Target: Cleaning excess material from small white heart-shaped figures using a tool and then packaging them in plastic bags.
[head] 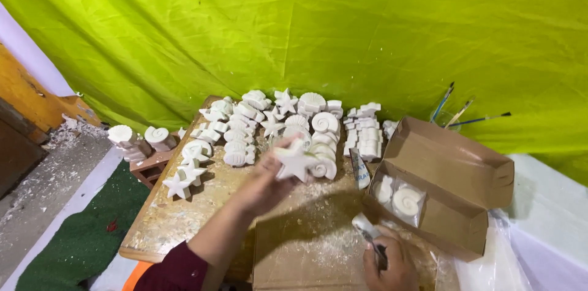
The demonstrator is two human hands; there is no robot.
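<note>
My left hand (266, 178) is raised over the wooden board (165, 217) and holds a white plaster starfish (295, 162) by its edge. Behind it lie several white plaster shells and stars (257, 123) in rows. Low at the front, my right hand (392, 263) grips a small metal-bladed tool (369, 233) with a whitish tip. It rests just in front of an open brown cardboard box (456, 171) that holds two white shell casts (407, 200) under clear wrap.
A flat cardboard sheet (300, 257) dusted with white powder lies near me. Paintbrushes (456, 113) stand in a jar behind the box. A green cloth (343, 28) hangs behind, and two shell casts (141, 138) sit on a brick at left. Green matting (79, 242) covers the floor.
</note>
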